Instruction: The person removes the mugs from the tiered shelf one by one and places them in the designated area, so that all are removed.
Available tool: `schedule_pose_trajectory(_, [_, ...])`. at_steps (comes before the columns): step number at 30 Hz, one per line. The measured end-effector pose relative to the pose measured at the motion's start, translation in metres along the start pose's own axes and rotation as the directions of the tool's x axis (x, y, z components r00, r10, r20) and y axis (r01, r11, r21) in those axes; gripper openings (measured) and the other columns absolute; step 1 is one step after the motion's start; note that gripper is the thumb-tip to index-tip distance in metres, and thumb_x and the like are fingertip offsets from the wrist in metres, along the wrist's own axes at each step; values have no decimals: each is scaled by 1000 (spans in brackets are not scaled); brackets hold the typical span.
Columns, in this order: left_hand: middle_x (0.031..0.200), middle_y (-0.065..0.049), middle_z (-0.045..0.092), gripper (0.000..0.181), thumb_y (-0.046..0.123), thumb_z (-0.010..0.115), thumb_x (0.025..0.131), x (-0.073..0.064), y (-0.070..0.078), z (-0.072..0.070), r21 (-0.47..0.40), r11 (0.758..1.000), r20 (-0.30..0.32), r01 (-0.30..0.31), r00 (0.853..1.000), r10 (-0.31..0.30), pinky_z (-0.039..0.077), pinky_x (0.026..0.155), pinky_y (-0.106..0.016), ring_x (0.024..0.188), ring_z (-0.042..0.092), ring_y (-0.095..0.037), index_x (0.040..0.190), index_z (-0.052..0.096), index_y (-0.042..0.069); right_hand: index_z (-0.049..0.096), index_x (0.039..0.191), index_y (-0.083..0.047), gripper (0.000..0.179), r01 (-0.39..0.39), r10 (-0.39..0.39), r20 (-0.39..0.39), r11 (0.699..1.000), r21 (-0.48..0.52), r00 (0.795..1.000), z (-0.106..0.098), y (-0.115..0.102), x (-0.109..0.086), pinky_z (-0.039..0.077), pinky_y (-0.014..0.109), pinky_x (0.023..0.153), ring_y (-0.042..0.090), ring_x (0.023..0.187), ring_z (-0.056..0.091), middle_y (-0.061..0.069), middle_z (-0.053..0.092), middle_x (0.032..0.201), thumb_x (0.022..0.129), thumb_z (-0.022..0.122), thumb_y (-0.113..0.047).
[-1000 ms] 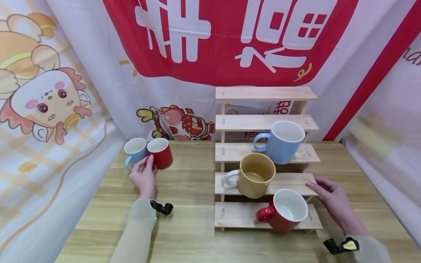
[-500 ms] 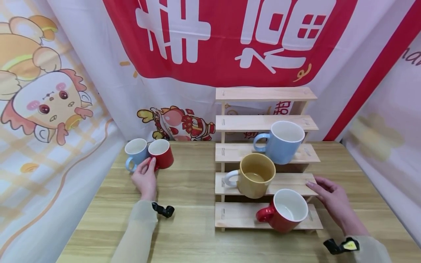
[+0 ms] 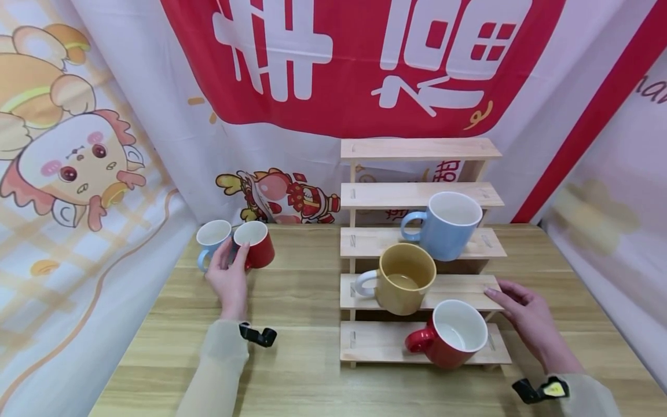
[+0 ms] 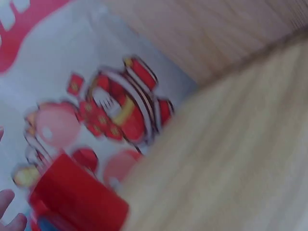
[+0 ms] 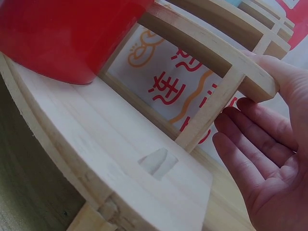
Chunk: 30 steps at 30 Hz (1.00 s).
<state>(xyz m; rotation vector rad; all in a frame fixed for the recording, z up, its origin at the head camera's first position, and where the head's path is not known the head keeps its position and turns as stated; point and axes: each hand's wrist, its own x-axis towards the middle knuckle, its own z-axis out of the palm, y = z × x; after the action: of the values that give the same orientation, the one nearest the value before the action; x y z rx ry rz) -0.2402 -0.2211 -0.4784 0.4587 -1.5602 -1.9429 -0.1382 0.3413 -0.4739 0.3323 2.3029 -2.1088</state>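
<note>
Near the far-left corner of the wood-grain desk (image 3: pixel 297 347), the small red cylindrical mug (image 3: pixel 262 252) you are reaching for stands upright, just beside a small pale-blue mug (image 3: pixel 210 248) with a white inside. Your left hand (image 3: pixel 230 284) is at its near side, thumb and fingers apart; the left wrist view shows your fingertips (image 4: pixel 6 198) clear of the red handle (image 4: pixel 37 209), so you have no grip on it — whether your thumb touches the cup, I cannot tell. Your right hand (image 3: pixel 531 315) grips the right end of the pale wooden five-tier rack's (image 3: pixel 421 147) second tier from the bottom, thumb on top. On that rack sit a large red mug (image 3: pixel 450 347) at the bottom, a mustard-yellow mug (image 3: pixel 398 289) one tier up and a large light-blue mug (image 3: pixel 449 234) on the third. You look to be at the taking-hold step; the next move seems to call for closing on the handle, then lifting clear of the pale-blue neighbour — right hand steadying the rack.
</note>
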Motion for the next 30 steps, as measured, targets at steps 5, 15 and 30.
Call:
schedule_pose_trajectory(5, [140, -5, 62, 62, 29, 88, 82, -13, 34, 19, -13, 999, 84, -40, 996, 41, 38, 114, -35, 133, 52, -15, 137, 65, 10, 72, 110, -33, 19, 0, 0, -3, 1000, 12, 1000, 0, 1, 0, 53, 15, 73, -1, 92, 60, -19, 66, 102, 98, 72, -19])
schedule_pose_trajectory(15, [134, -3, 66, 56, 18, 85, 86, -59, 89, 75, -49, 980, 439, -194, 877, 195, 45, 109, -37, 127, 59, -23, 137, 64, 11, 69, 114, -33, 18, -25, 24, -4, 999, -42, 1000, -1, 1, 1, 54, 15, 75, -1, 94, 59, -19, 64, 104, 98, 73, -26])
schedule_pose_trajectory(30, [132, 5, 66, 55, 22, 86, 86, -119, 113, 153, -91, 973, 799, -214, 567, 200, 50, 104, -35, 121, 63, -19, 136, 65, 16, 69, 117, -31, 20, 2, -1, 5, 994, -114, 1000, -3, 0, 2, 53, 14, 76, -1, 95, 58, -19, 63, 105, 98, 72, -29])
